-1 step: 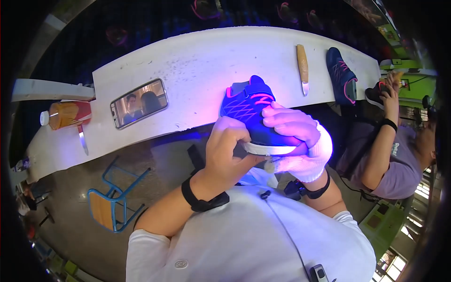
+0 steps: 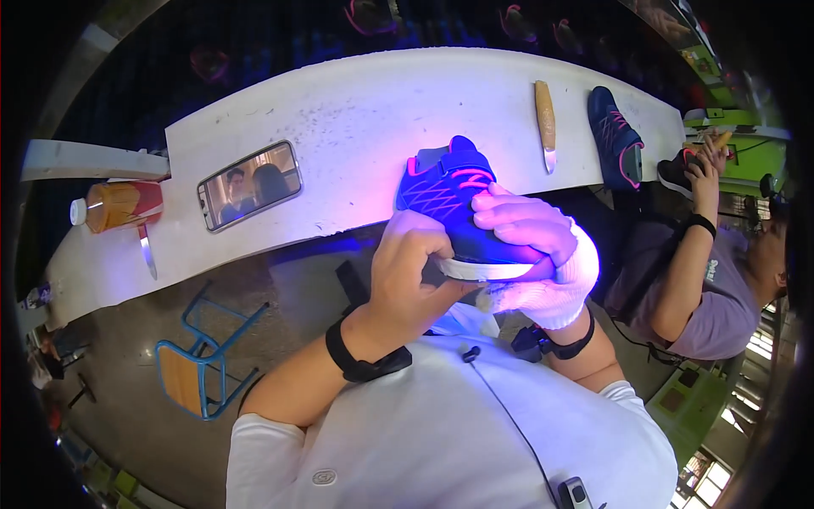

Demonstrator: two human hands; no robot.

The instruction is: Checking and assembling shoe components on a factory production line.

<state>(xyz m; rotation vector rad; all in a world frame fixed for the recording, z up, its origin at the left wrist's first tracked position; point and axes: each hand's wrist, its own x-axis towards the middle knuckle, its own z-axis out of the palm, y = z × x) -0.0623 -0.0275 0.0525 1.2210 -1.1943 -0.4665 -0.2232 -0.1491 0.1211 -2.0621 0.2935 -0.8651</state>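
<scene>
hardly anything has moved: the black clip [image 2: 471,354] on the white shirt [image 2: 458,424] sits slightly farther left, and both hands keep the same hold on the shoe.

that held shoe [image 2: 432,193] is the landmark, up between the two hands near the table's close edge. its long axis runs away from the chest, collar at the far end and leaning left, toe at the near end and leaning right. both hands are on it, so neither is nearer: the left hand [image 2: 411,259] closes over its left flank with the thumb at the toe rim, while the right hand [image 2: 530,242] wraps the top and right side of the forefoot. neither hand has a gap in its hold.

the upper looks like soft dark fabric with zigzag stitching, bright pink laces and a strap; the sole rim [image 2: 483,270] is smooth, pale and curved. a white knit glove [image 2: 581,288] covers the right palm, ribbed and loose. purple light tints all this.

left of the shoe on the white table [image 2: 356,102] lies a flat glossy phone [image 2: 250,187], farther left a rounded plastic bottle [image 2: 125,208]. right of it are a wooden-handled knife [image 2: 545,119] and, beyond, a matching shoe [image 2: 615,131].
</scene>
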